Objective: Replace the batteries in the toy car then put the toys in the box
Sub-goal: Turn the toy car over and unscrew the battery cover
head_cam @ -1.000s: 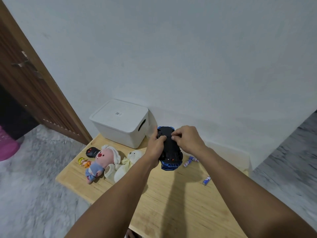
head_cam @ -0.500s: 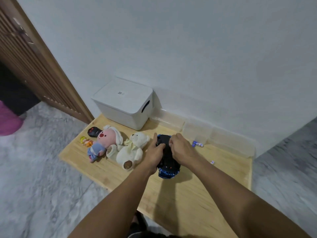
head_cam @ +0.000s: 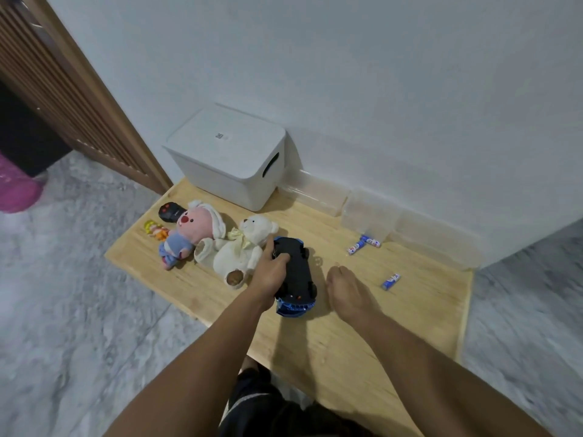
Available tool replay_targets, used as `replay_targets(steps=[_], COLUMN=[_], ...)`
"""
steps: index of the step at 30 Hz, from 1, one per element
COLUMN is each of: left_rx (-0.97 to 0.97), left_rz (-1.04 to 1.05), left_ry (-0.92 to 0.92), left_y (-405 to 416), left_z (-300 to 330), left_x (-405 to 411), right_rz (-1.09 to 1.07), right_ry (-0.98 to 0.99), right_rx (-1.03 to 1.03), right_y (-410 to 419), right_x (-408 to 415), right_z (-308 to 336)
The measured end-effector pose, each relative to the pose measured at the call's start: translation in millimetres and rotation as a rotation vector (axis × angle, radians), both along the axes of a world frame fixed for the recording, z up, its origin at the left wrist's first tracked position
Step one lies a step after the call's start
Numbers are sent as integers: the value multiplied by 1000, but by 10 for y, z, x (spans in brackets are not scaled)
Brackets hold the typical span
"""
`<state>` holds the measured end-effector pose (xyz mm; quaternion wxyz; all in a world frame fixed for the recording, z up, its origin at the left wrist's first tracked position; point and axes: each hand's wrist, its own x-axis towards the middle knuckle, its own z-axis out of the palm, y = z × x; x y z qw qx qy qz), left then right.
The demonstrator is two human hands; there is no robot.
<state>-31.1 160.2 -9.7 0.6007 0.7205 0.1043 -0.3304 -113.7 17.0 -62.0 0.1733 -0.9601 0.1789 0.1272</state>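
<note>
While the white box (head_cam: 232, 159) stays lidded (contents hidden), left hand (head_cam: 268, 272) grips the toy car (head_cam: 295, 275).

the left hand (head_cam: 272, 272) covers the toy car (head_cam: 296, 275)'s near side; the right hand (head_cam: 345, 290)'s curled fingertips are hidden; battery (head_cam: 390, 281) labels are unreadable.

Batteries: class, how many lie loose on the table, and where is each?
3. Two batteries lie touching near the clear bins. A third lies alone, right of the right hand. Any inside the car are hidden.
</note>
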Motion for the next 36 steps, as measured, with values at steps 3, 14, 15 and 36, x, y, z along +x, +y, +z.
replay_targets(steps=[3,14,15,36], left_rx=[-11,-88,-116,-273], left_rz=[24,64,72,53], left_ry=[12,82,96,163], left_y=[8,6,9,-15], left_z=[-23,15,15,-62], left_x=[14,18,8,-39], right_rz=[-12,-238,-251,-233], right_ry=[-71,-19,-23,-3], right_rx=[37,261,251,72], right_y=[-27,-195,-207,-292], right_x=[-40,49,59,197], right_z=[-33,136,138,156])
